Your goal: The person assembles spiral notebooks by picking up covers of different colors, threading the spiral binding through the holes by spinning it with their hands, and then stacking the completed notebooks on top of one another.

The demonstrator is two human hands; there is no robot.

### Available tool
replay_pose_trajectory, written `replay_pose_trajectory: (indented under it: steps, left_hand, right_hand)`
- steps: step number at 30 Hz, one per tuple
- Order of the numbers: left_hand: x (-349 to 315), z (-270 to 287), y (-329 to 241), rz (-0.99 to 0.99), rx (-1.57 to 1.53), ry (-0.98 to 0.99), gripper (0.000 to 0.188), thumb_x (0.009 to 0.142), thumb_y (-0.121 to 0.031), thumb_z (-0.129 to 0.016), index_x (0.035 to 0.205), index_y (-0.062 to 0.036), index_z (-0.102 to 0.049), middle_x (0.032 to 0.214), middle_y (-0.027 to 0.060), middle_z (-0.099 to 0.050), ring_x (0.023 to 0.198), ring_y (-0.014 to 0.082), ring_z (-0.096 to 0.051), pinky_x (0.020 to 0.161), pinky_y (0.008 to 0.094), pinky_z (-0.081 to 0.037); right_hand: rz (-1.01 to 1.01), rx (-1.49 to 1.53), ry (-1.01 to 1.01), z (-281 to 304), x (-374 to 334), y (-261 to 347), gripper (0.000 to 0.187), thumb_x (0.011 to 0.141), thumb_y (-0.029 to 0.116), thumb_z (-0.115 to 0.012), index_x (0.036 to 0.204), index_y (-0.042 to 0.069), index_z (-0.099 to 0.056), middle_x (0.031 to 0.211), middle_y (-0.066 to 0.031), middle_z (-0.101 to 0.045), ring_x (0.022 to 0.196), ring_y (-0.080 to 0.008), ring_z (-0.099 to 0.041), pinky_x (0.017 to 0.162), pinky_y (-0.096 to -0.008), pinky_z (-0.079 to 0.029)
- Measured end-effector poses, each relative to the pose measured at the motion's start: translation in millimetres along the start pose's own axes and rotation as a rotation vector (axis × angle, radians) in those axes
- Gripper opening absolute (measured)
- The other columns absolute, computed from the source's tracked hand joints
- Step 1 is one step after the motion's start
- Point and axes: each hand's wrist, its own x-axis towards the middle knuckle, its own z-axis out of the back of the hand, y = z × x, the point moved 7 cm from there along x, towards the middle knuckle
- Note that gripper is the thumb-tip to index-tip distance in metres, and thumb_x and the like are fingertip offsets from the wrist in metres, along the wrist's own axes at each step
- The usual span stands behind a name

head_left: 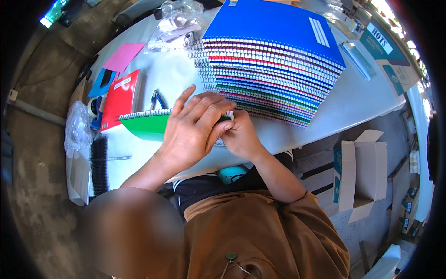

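Close grip at a wired corner

Green notebook [144,127] under the left hand [188,130], right end at the fingertips. Coil [144,114] along its far edge, running left from the fingers; likely turned so that both hands can meet at one corner. Left thumb and bent fingers pinch that end; outermost finger sticks up apart, perhaps for clearance. Right hand [242,138] curled in against them, probably steadying (its fingertips are hidden; cannot tell what they pinch). Pliers [160,99] just beyond the notebook, left of the left fingers: handy there, I'd guess. Stack [274,79] just beyond the right fingers, bound edges facing them, coil tails [203,69] jutting left. Red notebook [120,100] farther left, seemingly set aside from the fingers.
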Motion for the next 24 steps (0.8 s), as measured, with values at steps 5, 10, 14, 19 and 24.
replay_pose_trajectory:
  steps: [5, 10, 14, 19, 24]
  left_hand:
    - [11, 26, -4, 0.034, -0.158, 0.038, 0.014, 0.075, -0.01, -0.065, 0.088, -0.008, -0.064, 0.093, 0.0038, -0.062, 0.085, 0.0213, -0.057, 0.081, 0.0344, -0.038]
    - [17, 54, -5, -0.027, -0.094, 0.029, 0.013, 0.068, -0.009, -0.07, 0.079, -0.0077, -0.064, 0.079, 0.0033, -0.061, 0.073, 0.0212, -0.057, 0.076, 0.0337, -0.039]
    - [12, 68, 6, 0.135, -0.156, -0.066, 0.02, 0.059, -0.017, -0.076, 0.075, -0.0107, -0.064, 0.082, 0.0045, -0.059, 0.083, 0.0223, -0.055, 0.076, 0.0342, -0.036]
    - [-22, 135, 28, 0.378, 0.326, -0.796, 0.095, 0.071, -0.039, -0.073, 0.137, 0.0014, -0.017, 0.134, 0.0197, -0.031, 0.125, 0.0317, -0.029, 0.105, 0.0432, -0.021]
    - [19, 73, 64, 0.466, -1.208, -0.931, 0.05, 0.084, -0.016, -0.061, 0.125, 0.0016, -0.038, 0.113, 0.0119, -0.05, 0.104, 0.0175, -0.047, 0.088, 0.0306, -0.039]
  right_hand:
    - [-0.119, 0.009, 0.095, 0, -1, 20, 0.011, 0.077, 0.005, -0.062, 0.087, 0.002, -0.06, 0.073, -0.0133, -0.062, 0.063, -0.0174, -0.059, 0.06, -0.0292, -0.045]
    - [-0.183, 0.035, 0.194, -10, 6, 45, 0.012, 0.078, 0.004, -0.061, 0.09, 0.003, -0.06, 0.075, -0.0116, -0.062, 0.067, -0.015, -0.058, 0.064, -0.0287, -0.045]
    - [-0.102, -0.023, 0.101, -17, 22, 60, 0.03, 0.078, 0.001, -0.06, 0.107, 0.0, -0.055, 0.09, -0.0141, -0.064, 0.076, -0.0164, -0.062, 0.067, -0.0295, -0.047]
    - [0.005, 0.185, -0.085, 29, 60, 113, 0.036, 0.081, 0.008, -0.062, 0.114, -0.002, -0.053, 0.111, -0.0099, -0.06, 0.096, -0.0141, -0.058, 0.084, -0.0262, -0.045]
    - [0.123, 0.83, -0.409, 71, 105, 110, 0.036, 0.087, 0.02, -0.058, 0.117, 0.003, -0.048, 0.1, -0.0032, -0.057, 0.089, -0.0111, -0.054, 0.078, -0.0255, -0.045]
